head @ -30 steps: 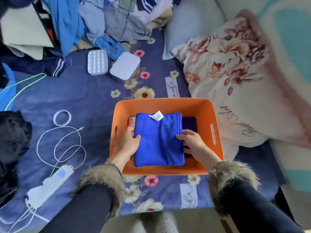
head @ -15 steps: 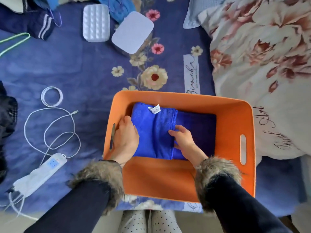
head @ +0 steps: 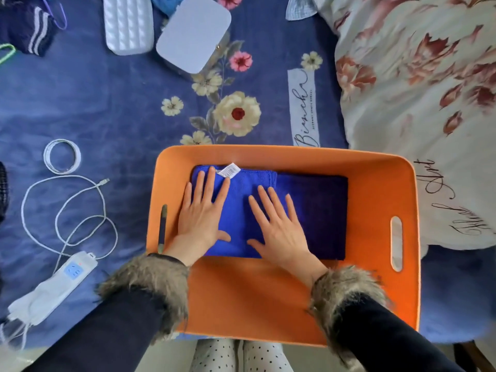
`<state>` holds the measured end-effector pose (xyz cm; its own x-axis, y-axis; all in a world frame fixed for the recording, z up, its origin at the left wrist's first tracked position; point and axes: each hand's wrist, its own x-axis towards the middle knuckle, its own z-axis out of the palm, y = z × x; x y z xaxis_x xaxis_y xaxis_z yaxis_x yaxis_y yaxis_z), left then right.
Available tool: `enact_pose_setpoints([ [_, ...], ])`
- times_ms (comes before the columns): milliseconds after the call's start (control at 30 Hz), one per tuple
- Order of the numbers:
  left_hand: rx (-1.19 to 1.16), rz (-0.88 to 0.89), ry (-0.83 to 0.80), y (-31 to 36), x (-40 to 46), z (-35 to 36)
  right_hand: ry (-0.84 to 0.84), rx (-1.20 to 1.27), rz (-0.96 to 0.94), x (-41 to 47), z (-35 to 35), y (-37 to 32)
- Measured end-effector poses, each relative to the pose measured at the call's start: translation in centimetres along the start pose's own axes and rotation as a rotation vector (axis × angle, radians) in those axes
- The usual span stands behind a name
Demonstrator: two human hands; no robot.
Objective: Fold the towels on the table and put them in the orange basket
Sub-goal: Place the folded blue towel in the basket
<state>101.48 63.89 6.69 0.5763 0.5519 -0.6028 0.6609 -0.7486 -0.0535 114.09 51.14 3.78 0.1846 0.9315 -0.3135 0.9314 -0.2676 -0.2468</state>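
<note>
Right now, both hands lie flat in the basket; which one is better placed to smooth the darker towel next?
Right. The right hand already lies at the edge of the darker towel, while the left hand rests on the bright blue towel by the basket wall.

- Left hand (head: 200, 216) is flat, palm down, fingers straight and a bit spread, thumb poking out toward the other hand.
- Right hand (head: 279, 226) is the same deal: flat, palm down, fingers fanned out and pointing away from the body.
- The two hands sit side by side, close but not touching.
- Both forearms come up from below in dark sleeves with furry cuffs.
</note>
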Motion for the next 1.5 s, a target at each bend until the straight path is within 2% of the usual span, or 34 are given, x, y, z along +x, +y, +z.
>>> enact_pose_setpoints([
  [200, -0.078, -0.005, 0.001, 0.0, 1.1, 1.7, -0.161, -0.033, -0.034, 2.3, 1.2, 1.7],
  [400, -0.098, -0.024, -0.048, 0.4, 0.7, 0.5, -0.219, 0.015, 0.003, 1.8, -0.4, 1.4],
  [533, -0.255, 0.023, 0.043, 1.2, -2.7, -1.8, -0.149, 0.280, 0.177, -0.5, -3.8, 1.0],
  [667, -0.508, 0.077, 0.189, 2.0, -6.9, -5.1, -0.073, 0.363, 0.312, -4.9, -8.8, 0.8],
  [800, -0.559, 0.158, 0.373, 2.8, -10.5, -10.0, 0.079, 0.348, 0.431, -10.1, -14.6, 1.3],
  [1033, -0.353, 0.474, 0.486, 7.2, -14.8, -16.6, 0.276, 0.310, 0.603, -20.9, -22.1, 0.5],
  [1233, -0.233, 0.883, 0.470, 13.2, -18.3, -19.7, 0.491, 0.275, 0.969, -31.0, -23.6, -3.0],
  [1500, -0.118, 1.393, 0.362, 19.4, -27.4, -17.9, 0.695, 0.308, 1.466, -43.3, -21.0, -14.6],
])
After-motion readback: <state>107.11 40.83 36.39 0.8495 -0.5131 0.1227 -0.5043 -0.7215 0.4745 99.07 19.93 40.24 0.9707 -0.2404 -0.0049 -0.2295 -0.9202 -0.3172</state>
